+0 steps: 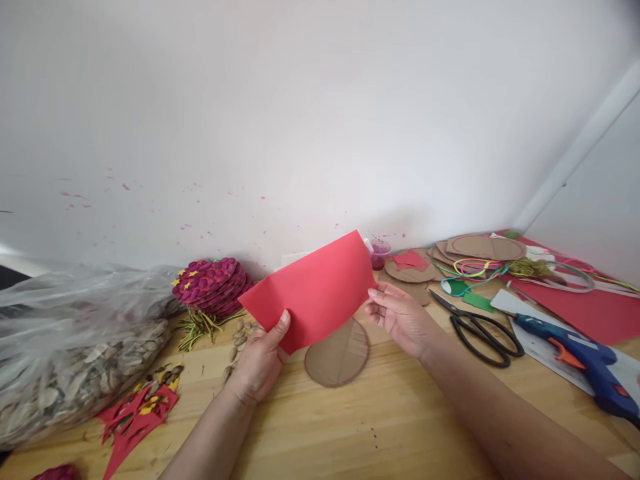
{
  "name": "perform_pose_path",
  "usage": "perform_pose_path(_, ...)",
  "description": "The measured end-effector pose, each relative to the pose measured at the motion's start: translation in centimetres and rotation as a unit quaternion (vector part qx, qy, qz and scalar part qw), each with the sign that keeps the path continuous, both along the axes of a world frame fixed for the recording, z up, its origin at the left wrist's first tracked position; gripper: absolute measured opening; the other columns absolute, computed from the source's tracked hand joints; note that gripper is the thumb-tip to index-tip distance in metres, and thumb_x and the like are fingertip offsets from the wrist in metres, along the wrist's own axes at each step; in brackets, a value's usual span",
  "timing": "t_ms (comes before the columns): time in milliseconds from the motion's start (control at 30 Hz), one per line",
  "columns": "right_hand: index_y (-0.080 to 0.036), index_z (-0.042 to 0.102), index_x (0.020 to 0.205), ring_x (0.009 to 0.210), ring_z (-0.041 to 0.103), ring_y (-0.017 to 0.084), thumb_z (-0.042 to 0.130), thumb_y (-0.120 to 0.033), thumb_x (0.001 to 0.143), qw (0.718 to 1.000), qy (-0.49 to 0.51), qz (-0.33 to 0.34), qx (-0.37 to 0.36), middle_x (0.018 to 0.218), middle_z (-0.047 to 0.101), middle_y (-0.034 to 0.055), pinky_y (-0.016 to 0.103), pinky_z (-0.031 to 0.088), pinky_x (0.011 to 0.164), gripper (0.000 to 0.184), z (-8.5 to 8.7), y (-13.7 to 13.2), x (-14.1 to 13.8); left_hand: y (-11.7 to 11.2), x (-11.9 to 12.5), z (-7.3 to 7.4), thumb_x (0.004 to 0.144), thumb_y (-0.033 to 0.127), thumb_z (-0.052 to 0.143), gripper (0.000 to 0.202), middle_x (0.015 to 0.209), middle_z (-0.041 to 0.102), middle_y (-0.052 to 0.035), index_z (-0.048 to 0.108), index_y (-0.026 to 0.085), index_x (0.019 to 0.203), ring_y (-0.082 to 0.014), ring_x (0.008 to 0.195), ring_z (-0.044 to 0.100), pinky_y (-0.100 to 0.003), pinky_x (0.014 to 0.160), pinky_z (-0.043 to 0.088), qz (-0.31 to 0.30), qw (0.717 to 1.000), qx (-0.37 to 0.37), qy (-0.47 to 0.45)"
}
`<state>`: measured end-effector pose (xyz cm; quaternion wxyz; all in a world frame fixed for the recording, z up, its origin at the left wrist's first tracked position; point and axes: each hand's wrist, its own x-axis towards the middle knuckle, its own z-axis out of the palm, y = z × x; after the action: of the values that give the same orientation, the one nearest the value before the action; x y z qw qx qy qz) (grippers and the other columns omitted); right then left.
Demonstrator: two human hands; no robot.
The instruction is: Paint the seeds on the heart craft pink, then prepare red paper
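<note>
A rectangular sheet of red paper [320, 290] is held up, tilted, between my two hands. My left hand [263, 360] grips its lower left part, thumb on the front face. At the right edge, my right hand [397, 317] pinches the sheet between thumb and fingers. Below and partly behind the paper, a round cardboard disc [337, 363] with a reddish outlined rim lies on the wooden table [360, 427]. Black-handled scissors [480, 333] rest on the table to the right of my right hand.
At left are a plastic bag of shells [100, 380], red paper scraps [135, 420] and stacked purple discs [215, 283]. To the right lie a blue glue gun [583, 357], cardboard ovals [487, 247], coloured cords [473, 268] and red sheets [585, 310]. A cup [380, 253] stands by the wall.
</note>
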<state>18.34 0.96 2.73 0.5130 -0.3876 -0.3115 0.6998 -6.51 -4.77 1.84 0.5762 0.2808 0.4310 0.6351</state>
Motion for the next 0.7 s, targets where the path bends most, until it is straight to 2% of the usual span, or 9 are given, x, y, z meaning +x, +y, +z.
perform_pose_path(200, -0.021, 0.069, 0.093, 0.066, 0.070, 0.015, 0.100, -0.046, 0.054, 0.996, -0.059, -0.052, 0.035, 0.076, 0.074, 0.0000, 0.027, 0.048, 0.063, 0.055, 0.0, 0.0, -0.1, 0.2, 0.1, 0.2, 0.075, 0.041, 0.091, 0.047, 0.131, 0.076, -0.0063, 0.075, 0.027, 0.117, -0.0310, 0.134, 0.064, -0.040, 0.107, 0.059, 0.010, 1.000, 0.000, 0.012)
perform_pose_path(400, -0.021, 0.069, 0.096, 0.066, 0.072, 0.017, 0.097, -0.047, 0.057, 0.996, -0.044, -0.056, 0.059, 0.076, 0.075, 0.0005, 0.029, 0.051, 0.064, 0.055, 0.5, -0.3, -0.3, 0.2, 0.4, 0.5, 0.085, 0.028, 0.082, 0.041, 0.127, 0.078, -0.0072, 0.072, 0.024, 0.125, -0.0263, 0.124, 0.071, -0.036, 0.104, 0.061, 0.033, 0.999, -0.033, -0.011)
perform_pose_path(533, -0.025, 0.071, 0.106, 0.067, 0.070, 0.015, 0.092, -0.044, 0.068, 0.988, -0.068, -0.057, 0.129, 0.080, 0.076, -0.0001, 0.030, 0.053, 0.065, 0.047, 0.8, -0.7, -0.4, 0.1, 0.6, 1.1, 0.091, 0.016, 0.074, 0.038, 0.126, 0.078, -0.0077, 0.071, 0.021, 0.128, -0.0254, 0.123, 0.072, -0.034, 0.103, 0.061, 0.048, 0.997, -0.044, -0.030)
perform_pose_path(700, -0.027, 0.073, 0.113, 0.068, 0.068, 0.014, 0.087, -0.040, 0.076, 0.966, -0.125, -0.068, 0.218, 0.094, 0.078, 0.0021, 0.032, 0.055, 0.066, 0.041, 1.4, -1.4, -0.8, 0.2, 0.5, 1.1, 0.093, 0.012, 0.071, 0.045, 0.125, 0.079, -0.0081, 0.068, 0.022, 0.136, -0.0243, 0.115, 0.075, -0.034, 0.103, 0.061, 0.050, 0.996, -0.054, -0.056)
